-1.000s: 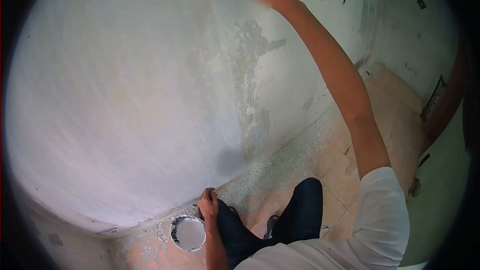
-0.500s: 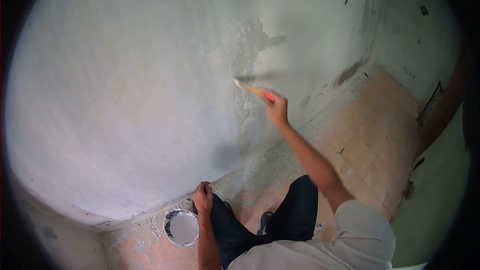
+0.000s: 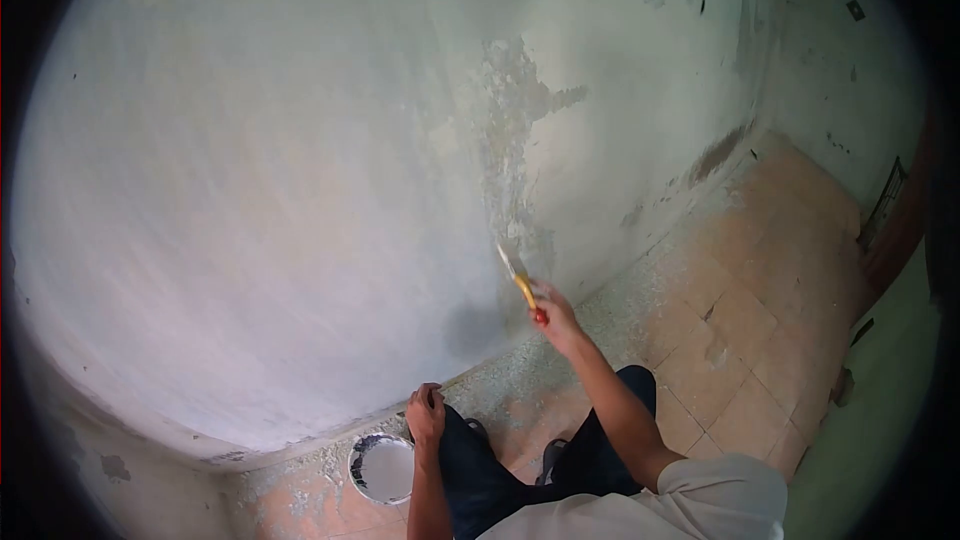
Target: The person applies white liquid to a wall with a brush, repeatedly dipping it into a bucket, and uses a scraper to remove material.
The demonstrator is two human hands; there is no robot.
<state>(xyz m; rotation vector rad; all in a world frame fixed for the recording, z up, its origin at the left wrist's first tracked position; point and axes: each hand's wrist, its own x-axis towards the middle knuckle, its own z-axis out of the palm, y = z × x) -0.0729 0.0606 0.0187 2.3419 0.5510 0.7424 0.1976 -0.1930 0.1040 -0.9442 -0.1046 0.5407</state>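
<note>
My right hand (image 3: 556, 316) is closed around the yellow and red handle of a paintbrush (image 3: 524, 286). The pale bristles point up and left, right at the wall (image 3: 300, 190), beside the lower end of a bare, peeling strip (image 3: 510, 160). To the left of that strip the wall has a smooth whitish coat. My left hand (image 3: 426, 414) rests by my left knee with its fingers curled, and what they hold, if anything, is hidden. Just left of that forearm stands a bucket of white paint (image 3: 384, 468), its inner rim smeared dark.
The tiled floor (image 3: 730, 360) is strewn with pale flakes along the foot of the wall. My sandalled feet are under my bent knees. A dark grille (image 3: 884, 202) and a green surface (image 3: 890, 380) lie at the right.
My right hand has moved down with the paintbrush, from the middle of the peeling strip to its lower part. My left hand stays by the knee; the view has shifted slightly.
</note>
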